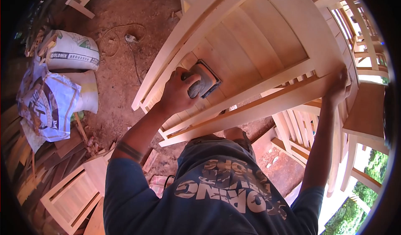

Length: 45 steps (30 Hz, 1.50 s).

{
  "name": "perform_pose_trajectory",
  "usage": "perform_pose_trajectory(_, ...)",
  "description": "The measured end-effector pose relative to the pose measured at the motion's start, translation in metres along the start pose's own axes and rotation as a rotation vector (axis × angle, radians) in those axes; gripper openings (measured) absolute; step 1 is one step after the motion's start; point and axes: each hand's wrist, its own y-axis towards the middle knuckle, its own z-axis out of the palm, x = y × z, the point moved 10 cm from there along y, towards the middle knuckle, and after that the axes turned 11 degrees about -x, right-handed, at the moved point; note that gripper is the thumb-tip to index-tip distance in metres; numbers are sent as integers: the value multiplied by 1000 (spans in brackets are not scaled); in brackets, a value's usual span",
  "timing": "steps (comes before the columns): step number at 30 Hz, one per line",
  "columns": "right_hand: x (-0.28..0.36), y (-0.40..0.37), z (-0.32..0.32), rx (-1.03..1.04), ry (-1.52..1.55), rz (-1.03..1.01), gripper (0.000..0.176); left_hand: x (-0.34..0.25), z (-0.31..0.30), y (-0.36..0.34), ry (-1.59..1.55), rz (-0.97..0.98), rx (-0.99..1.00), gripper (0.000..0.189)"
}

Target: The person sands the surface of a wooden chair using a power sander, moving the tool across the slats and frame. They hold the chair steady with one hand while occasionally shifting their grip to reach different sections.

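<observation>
fingers [186, 74] of the left hand [175, 95] clamp the sander [203, 81] flat on the chair [259, 38]; the right hand [337, 86] grips its frame. if that grip slips, the chair may tilt and the sander may gouge the wood.

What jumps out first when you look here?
A big pale wooden chair fills the middle, tilted. The left hand presses a grey sander onto its slats, while the right hand grips its frame at the right. Printed sacks lie on the dirt floor at the left.
</observation>
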Motion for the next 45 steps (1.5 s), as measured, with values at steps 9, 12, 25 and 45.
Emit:
perform_pose_trajectory(9,-4,0,-1,3,30,55,27,19,-8,2,17,-66,-56,53)
perform_pose_trajectory(12,-2,-1,-1,-15,31,54,27,7,0,-5,47,-12,-20,52)
perform_pose_trajectory(25,-6,0,-2,9,-12,50,31,-8,4,-12,79,-2,30,53)
perform_pose_trajectory(45,-5,1,-4,38,-30,8,24,22,-4,0,-11,-185,-72,52)
